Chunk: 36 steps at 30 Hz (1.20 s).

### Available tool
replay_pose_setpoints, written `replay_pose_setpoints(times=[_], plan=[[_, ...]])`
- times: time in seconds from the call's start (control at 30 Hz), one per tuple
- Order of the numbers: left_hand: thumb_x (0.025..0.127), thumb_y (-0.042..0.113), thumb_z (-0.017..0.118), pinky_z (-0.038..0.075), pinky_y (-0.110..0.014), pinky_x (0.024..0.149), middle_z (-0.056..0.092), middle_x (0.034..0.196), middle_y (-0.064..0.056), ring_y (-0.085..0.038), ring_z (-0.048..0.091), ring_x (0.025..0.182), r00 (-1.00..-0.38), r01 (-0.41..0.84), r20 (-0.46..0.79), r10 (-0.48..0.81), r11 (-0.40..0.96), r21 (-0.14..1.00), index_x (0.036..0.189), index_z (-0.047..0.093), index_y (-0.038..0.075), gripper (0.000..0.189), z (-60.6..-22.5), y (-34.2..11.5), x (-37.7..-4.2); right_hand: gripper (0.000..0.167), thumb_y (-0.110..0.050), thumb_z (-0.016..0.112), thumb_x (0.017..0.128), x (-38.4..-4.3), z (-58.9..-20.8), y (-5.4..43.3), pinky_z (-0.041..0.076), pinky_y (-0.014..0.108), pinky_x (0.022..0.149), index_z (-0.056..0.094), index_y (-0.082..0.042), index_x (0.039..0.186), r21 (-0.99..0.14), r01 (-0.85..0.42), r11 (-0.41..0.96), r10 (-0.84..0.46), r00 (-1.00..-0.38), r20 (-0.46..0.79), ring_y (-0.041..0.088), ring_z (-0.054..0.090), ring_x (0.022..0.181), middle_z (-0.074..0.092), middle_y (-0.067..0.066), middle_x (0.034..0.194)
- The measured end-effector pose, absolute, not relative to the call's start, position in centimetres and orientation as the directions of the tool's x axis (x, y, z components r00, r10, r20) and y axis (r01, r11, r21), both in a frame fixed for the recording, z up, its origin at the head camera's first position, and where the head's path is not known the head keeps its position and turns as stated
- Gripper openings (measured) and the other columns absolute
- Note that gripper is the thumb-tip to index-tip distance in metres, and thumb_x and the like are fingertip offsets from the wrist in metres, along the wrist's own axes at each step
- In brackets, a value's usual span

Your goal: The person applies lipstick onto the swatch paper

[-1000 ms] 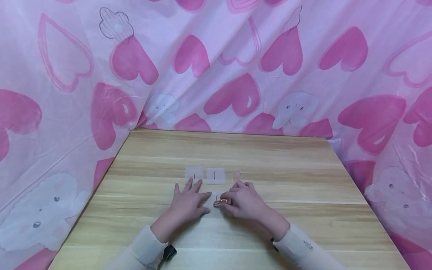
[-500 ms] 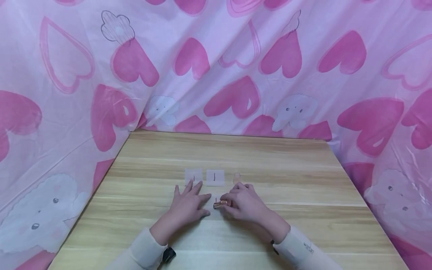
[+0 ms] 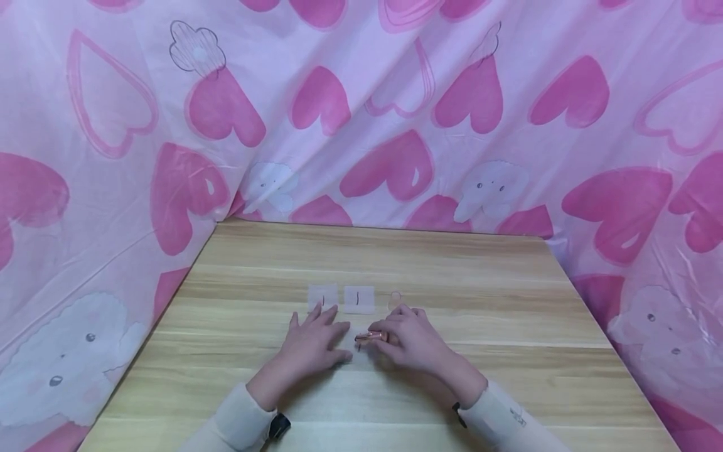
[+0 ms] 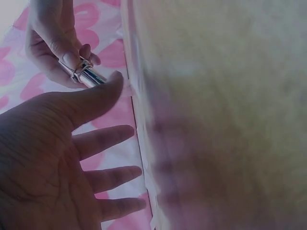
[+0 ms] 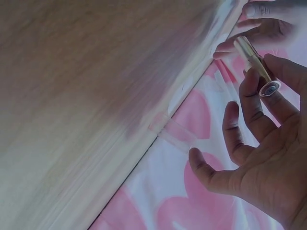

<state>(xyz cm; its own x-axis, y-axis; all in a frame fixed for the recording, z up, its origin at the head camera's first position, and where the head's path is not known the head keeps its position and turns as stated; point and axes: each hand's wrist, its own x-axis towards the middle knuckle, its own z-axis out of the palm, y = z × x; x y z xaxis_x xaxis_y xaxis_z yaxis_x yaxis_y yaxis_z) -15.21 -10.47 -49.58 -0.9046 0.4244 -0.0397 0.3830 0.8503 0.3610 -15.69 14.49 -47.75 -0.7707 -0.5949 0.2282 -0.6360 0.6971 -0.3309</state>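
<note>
In the head view my right hand (image 3: 415, 339) pinches a shiny rose-gold lipstick (image 3: 369, 337) between thumb and fingers. The tube lies nearly level, its far end pointing left, close over a small pale paper between the hands. A short dark stroke shows just below the tube. My left hand (image 3: 313, 345) is spread flat, its index finger and thumb by that paper and its other fingertips at a paper square (image 3: 323, 297) behind. In the right wrist view the lipstick (image 5: 256, 64) shows its round base towards me; the left wrist view shows my left fingers straight (image 4: 110, 141).
Another paper square (image 3: 359, 300) with one dark stroke lies beside the first, farther back on the wooden table (image 3: 480, 270). A clear cap (image 3: 395, 299) lies just beyond my right fingers. A pink heart-patterned cloth (image 3: 390, 166) hangs behind and at the sides.
The lipstick's left end has moved slightly away from me, so the stroke now shows on its near side instead of beyond it. My left hand stays in place.
</note>
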Motion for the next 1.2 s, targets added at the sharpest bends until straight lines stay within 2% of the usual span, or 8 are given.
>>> replay_pose_setpoints(times=[0.2,0.27,0.47,0.63,0.77,0.93,1.1,1.2], plan=[[0.088,0.058,0.069,0.027,-0.076,0.105,0.049,0.151,-0.013,-0.042,0.039,0.141,-0.908,0.372,0.0,0.418,0.808,0.456,0.134,0.066,0.021,0.059,-49.0,-10.7,-15.6,0.024,-0.032,0.075,0.092,-16.1,-47.4,15.0,0.046,0.035,0.075,0.077,-0.019,0.111,-0.483,-0.645,0.592,-0.563,-0.76,0.324,0.01,0.058,0.086,0.067,-0.02,0.088],[0.089,0.057,0.069,0.034,-0.071,0.105,0.054,0.146,-0.012,-0.039,0.046,0.137,-0.913,0.355,0.014,0.408,0.776,0.52,0.132,0.067,0.018,0.058,-48.8,-10.7,-15.8,0.025,-0.031,0.073,0.093,-16.2,-47.1,15.1,0.05,0.035,0.079,0.076,-0.017,0.113,-0.554,-0.63,0.545,-0.548,-0.767,0.333,0.011,0.06,0.088,0.069,-0.019,0.094],[0.089,0.048,0.074,0.041,-0.055,0.108,0.064,0.134,-0.004,-0.028,0.054,0.13,-0.92,0.26,0.03,0.39,0.554,0.791,0.129,0.068,0.018,0.05,-48.3,-10.4,-16.2,0.024,-0.032,0.071,0.095,-16.4,-46.2,15.4,0.051,0.05,0.093,0.076,-0.02,0.116,-0.708,-0.537,0.46,-0.468,-0.823,0.321,0.009,0.063,0.1,0.071,-0.019,0.107],[0.089,0.048,0.074,0.043,-0.054,0.107,0.064,0.134,-0.006,-0.029,0.054,0.13,-0.93,0.157,0.011,0.367,0.37,0.916,0.132,0.066,0.016,0.054,-47.8,-9.4,-16.3,0.025,-0.034,0.07,0.095,-16.3,-45.8,15.6,0.048,0.056,0.096,0.076,-0.023,0.117,-0.783,-0.452,0.428,-0.395,-0.873,0.288,0.012,0.064,0.109,0.071,-0.018,0.113],[0.09,0.044,0.074,0.043,-0.056,0.106,0.065,0.131,-0.005,-0.029,0.055,0.128,-0.94,0.102,0.015,0.341,0.238,0.966,0.13,0.067,0.018,0.048,-47.4,-8.3,-16.4,0.025,-0.032,0.068,0.097,-16.3,-45.6,15.5,0.049,0.055,0.095,0.074,-0.025,0.121,-0.822,-0.418,0.388,-0.379,-0.885,0.271,0.013,0.067,0.105,0.071,-0.015,0.116],[0.092,0.038,0.074,0.039,-0.054,0.108,0.068,0.126,0.005,-0.025,0.056,0.128,-0.943,0.086,0.062,0.326,0.06,0.994,0.126,0.07,0.028,0.036,-47.1,-6.9,-16.6,0.021,-0.028,0.064,0.1,-16.3,-45.3,15.2,0.053,0.044,0.087,0.072,-0.027,0.12,-0.876,-0.37,0.31,-0.373,-0.895,0.246,0.017,0.07,0.092,0.075,-0.004,0.103],[0.093,0.036,0.073,0.043,-0.047,0.104,0.069,0.124,0.008,-0.017,0.056,0.124,-0.954,0.09,0.098,0.284,-0.041,0.995,0.125,0.071,0.029,0.033,-46.6,-5.8,-16.6,0.02,-0.022,0.061,0.102,-16.4,-45.2,15.0,0.055,0.037,0.08,0.07,-0.021,0.12,-0.906,-0.347,0.242,-0.383,-0.892,0.24,0.024,0.07,0.094,0.074,0.0,0.093],[0.094,0.036,0.071,0.039,-0.048,0.106,0.068,0.124,0.008,-0.016,0.054,0.124,-0.956,0.097,0.113,0.27,-0.07,0.993,0.124,0.072,0.026,0.031,-46.4,-5.5,-16.8,0.02,-0.021,0.058,0.104,-16.4,-45.2,14.9,0.055,0.035,0.084,0.069,-0.016,0.12,-0.929,-0.322,0.183,-0.414,-0.882,0.225,0.03,0.069,0.099,0.074,0.004,0.095]])
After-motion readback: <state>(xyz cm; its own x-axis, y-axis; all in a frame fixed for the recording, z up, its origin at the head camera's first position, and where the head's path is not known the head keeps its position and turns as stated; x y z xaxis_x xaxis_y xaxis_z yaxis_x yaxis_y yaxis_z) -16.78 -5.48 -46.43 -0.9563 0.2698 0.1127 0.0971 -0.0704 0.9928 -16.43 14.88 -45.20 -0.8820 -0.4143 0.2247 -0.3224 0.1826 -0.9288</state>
